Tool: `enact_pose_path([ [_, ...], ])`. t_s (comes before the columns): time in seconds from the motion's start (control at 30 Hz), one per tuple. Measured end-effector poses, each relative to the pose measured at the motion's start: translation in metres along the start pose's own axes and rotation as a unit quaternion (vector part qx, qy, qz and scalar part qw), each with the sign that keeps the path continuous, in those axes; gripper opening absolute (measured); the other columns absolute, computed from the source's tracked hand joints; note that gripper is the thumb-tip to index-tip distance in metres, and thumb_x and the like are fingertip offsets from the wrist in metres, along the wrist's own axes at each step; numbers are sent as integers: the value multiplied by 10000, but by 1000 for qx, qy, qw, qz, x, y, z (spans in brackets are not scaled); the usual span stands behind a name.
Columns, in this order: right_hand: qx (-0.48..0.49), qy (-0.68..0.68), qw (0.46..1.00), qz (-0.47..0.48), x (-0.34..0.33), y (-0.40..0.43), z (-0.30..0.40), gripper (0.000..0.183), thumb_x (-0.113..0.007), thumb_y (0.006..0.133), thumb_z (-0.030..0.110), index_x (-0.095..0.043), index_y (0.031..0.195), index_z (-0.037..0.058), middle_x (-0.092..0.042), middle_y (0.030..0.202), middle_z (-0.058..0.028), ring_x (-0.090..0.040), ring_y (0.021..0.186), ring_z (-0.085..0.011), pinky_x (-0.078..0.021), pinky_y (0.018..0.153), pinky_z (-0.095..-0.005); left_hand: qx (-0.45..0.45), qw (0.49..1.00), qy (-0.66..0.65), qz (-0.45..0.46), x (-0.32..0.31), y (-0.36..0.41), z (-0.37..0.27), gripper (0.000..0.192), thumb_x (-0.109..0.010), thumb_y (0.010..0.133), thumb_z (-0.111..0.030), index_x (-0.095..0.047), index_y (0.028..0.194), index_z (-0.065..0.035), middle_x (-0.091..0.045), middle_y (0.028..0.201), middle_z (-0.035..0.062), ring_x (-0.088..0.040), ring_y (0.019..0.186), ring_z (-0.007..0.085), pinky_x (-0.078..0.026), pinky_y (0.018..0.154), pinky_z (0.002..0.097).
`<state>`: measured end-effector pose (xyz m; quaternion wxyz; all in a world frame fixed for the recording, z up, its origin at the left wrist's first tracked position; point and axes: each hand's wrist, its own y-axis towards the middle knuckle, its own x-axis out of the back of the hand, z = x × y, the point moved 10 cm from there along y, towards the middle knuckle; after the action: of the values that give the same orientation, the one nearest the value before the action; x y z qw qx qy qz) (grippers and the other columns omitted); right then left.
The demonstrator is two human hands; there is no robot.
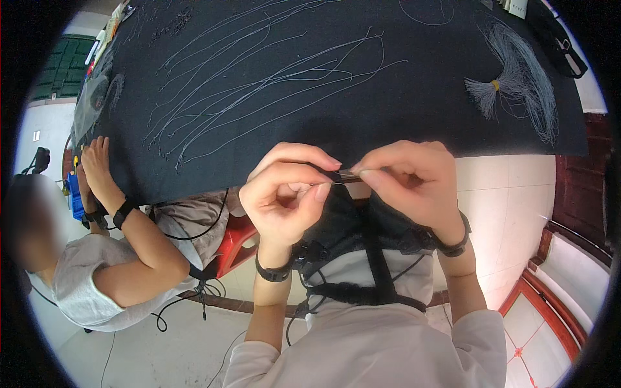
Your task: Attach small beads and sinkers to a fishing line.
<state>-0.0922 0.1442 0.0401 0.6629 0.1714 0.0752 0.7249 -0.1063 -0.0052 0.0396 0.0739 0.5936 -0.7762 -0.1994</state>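
My left hand [286, 194] pinches a thin grey strand [338, 184] between thumb and index finger, just in front of the table's near edge. Facing it, my right hand [419, 182] has thumb and index fingertips closed on a thin piece close by; the fingers partly hide what lies between them. The two sets of fingertips are almost touching. On the black cloth [427, 111] beyond them lie several loose grey strands [252, 94], many with small dark ends at the left. A thick bundle of similar strands [526, 82], tied with a yellow band [495, 86], rests at the right.
A co-worker [131, 262] sits at the left, one hand [97, 162] at the table's edge. Near that hand are a clear plastic bag [89, 106] and a blue container [74, 194]. Small dark pieces [172, 26] lie at the far left, a black pouch [558, 46] at the far right.
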Motion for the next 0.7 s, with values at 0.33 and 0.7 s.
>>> enact_pose_path([
  [0.33, 8, 27, 1000, -1, -1, -2, -2, 122, -676, 750, 26, -688, 862, 74, -494, 514, 17, -345, 404, -23, -221, 393, -204, 1, 999, -41, -8, -4, 0, 3, 65, -617, 750, 60, -619, 815, 60, -613, 902, 171, -513, 598, 46, -386, 500, 142],
  [0.7, 9, 17, 1000, 4, -2, -2, -1, 114, -680, 748, 31, -684, 852, 78, -483, 509, 13, -346, 395, -35, -222, 390, -210, -21, 999, -36, -31, -1, -2, -3, 64, -608, 760, 63, -615, 823, 61, -607, 880, 169, -530, 621, 73, -402, 518, 161],
])
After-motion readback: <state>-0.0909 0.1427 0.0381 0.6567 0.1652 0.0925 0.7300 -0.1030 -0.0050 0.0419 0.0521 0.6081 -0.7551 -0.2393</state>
